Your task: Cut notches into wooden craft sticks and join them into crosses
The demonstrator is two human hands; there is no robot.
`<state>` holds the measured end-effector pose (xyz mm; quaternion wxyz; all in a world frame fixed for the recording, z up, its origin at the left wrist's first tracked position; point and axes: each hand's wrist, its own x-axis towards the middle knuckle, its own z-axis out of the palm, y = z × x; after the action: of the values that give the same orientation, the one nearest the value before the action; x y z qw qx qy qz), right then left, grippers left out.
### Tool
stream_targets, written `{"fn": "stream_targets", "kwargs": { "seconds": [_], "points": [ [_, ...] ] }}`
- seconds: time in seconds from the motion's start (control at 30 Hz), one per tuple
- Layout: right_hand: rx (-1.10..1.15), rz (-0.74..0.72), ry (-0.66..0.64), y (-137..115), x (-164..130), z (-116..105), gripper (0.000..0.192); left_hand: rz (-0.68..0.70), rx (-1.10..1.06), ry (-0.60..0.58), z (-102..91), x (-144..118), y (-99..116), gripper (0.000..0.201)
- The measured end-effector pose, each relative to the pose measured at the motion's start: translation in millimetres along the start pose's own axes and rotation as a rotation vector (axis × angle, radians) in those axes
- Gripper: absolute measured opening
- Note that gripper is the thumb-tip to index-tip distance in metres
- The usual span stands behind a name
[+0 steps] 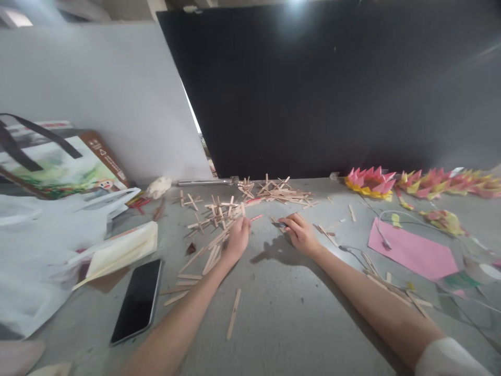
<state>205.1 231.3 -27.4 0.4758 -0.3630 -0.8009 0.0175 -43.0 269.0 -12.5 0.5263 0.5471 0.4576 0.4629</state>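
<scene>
My left hand [238, 239] is closed, with a thin red-and-white stick [256, 217] poking out to the right from its fingertips. It rests beside a loose spread of flat wooden craft sticks [211, 259]. To the right, my right hand [300, 232] pinches a small blue-grey object [282, 225], mostly hidden by the fingers. One end of a wooden stick shows by those fingertips. Behind both hands lie craft sticks joined into crosses [217, 211] and a heaped pile of more sticks [287, 193].
A phone [138, 300], an open notebook [123, 250] and white plastic bags [47, 235] lie left. At right are pink paper [410, 246], a cable [385, 243] and pink-yellow folded paper rings [370, 183]. A dark panel [332, 94] stands behind the table.
</scene>
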Motion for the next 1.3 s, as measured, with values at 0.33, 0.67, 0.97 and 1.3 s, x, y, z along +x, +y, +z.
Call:
{"fn": "stream_targets", "kwargs": {
  "seconds": [0.33,0.67,0.97,1.3],
  "points": [
    [0.096,-0.057,-0.161,1.0,3.3,4.6,0.030,-0.097,-0.108,-0.442,17.1,-16.4,-11.5,0.053],
    [0.054,-0.017,-0.196,3.5,4.1,7.5,0.031,-0.059,-0.011,-0.448,21.9,-18.9,-6.5,0.063],
    [0.068,0.006,-0.192,8.3,2.3,8.2,0.032,-0.045,0.058,-0.425,24.1,-21.0,-3.4,0.059],
    [0.108,0.002,-0.201,9.5,3.0,7.1,0.032,-0.031,0.073,-0.452,23.5,-22.5,-2.8,0.058]
  ]
}}
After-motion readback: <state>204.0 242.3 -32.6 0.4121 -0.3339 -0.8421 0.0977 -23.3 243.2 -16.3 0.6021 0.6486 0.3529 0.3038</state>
